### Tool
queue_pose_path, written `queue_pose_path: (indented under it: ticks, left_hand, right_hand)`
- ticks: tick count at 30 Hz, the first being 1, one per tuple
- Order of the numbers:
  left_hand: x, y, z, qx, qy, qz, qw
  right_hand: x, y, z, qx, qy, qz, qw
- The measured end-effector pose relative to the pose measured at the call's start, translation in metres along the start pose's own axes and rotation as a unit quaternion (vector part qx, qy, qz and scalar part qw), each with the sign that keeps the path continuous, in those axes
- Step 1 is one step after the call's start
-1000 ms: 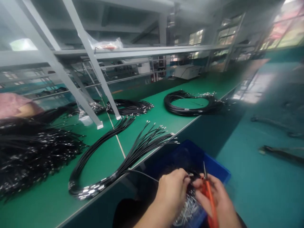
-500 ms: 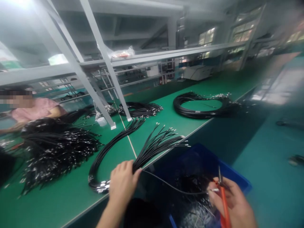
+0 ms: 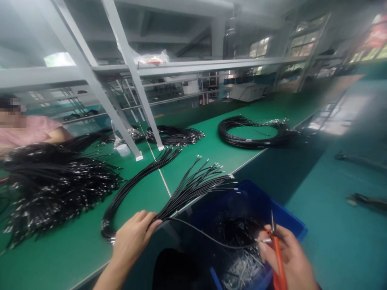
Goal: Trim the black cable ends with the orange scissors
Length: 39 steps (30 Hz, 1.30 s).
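The green bench (image 3: 57, 257) is the biggest thing in my view, running from beneath my left hand (image 3: 133, 237) far off beyond both hands, with a pale metal shelf frame (image 3: 211, 67) over it. Left of my left hand lies a broad heap of black cables (image 3: 60, 181), and behind that sits a person in a pink top (image 3: 42, 127). Under and beside my right hand (image 3: 292, 255) is a blue bin (image 3: 287, 213), holding dark scraps and clear strips (image 3: 242, 268). The looped cable bundle (image 3: 184, 195) lies on the bench — I have my left hand closed around it at the near edge, its loose ends fanning out forward and to the right of that hand. Past the fan rests a black coil (image 3: 236, 139); a smaller coil (image 3: 178, 136) sits nearer the shelf posts. My right hand holds orange-handled cutters (image 3: 279, 259), pointed blades up; I can't tell whether they are parted. The single cable (image 3: 208, 237) sags from the bundle across to my right hand — its metal tip (image 3: 266, 240) is pinched in the fingers there.
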State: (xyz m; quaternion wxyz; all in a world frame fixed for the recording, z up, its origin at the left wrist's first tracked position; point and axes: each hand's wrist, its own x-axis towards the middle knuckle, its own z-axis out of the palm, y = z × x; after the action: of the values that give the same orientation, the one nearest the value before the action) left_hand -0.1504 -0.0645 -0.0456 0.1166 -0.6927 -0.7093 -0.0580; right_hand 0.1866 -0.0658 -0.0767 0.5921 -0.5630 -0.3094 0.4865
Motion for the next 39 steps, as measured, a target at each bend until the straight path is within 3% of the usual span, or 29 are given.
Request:
queue_pose_path:
  ticks: [4,7,9,11,14,16,19,22,28,33,39]
  left_hand:
    - [0.003,-0.010,0.000,0.002,-0.008,0.010,1.000]
    - [0.009,0.001,-0.011,-0.022,0.013,0.015,1.000]
    - [0.012,0.025,-0.022,-0.077,0.064,0.024,0.995]
    - [0.013,0.063,-0.033,-0.182,0.092,0.052,0.978]
    - [0.012,0.130,-0.042,-0.328,0.061,0.161,0.929]
    - [0.013,0.166,-0.043,-0.359,0.027,0.189,0.914]
    - [0.018,0.194,-0.038,-0.393,-0.013,0.192,0.899]
    - [0.024,0.201,-0.030,-0.425,-0.040,0.193,0.883]
    - [0.031,0.211,-0.014,-0.458,-0.023,0.175,0.871]
    - [0.040,0.217,-0.009,-0.446,-0.017,0.176,0.877]
    - [0.048,0.221,-0.013,-0.433,-0.020,0.171,0.885]
  right_hand:
    - [-0.004,-0.002,0.005,0.017,-0.008,-0.003,1.000]
    - [-0.004,-0.008,0.006,0.029,-0.005,-0.011,1.000]
    - [-0.003,-0.013,0.006,0.039,-0.008,-0.020,0.999]
    - [-0.002,-0.020,0.008,0.041,-0.017,-0.028,0.999]
    - [-0.001,-0.028,0.012,0.018,-0.036,-0.038,0.998]
    - [-0.001,-0.030,0.013,0.005,-0.034,-0.043,0.998]
    - [0.000,-0.030,0.014,0.009,-0.009,-0.041,0.999]
    - [0.003,-0.028,0.015,0.010,-0.006,-0.038,0.999]
    - [0.017,-0.017,0.008,0.023,-0.005,-0.011,1.000]
    - [0.034,-0.008,0.001,0.024,-0.012,-0.003,1.000]
    - [0.039,-0.013,0.004,0.027,-0.005,-0.020,0.999]
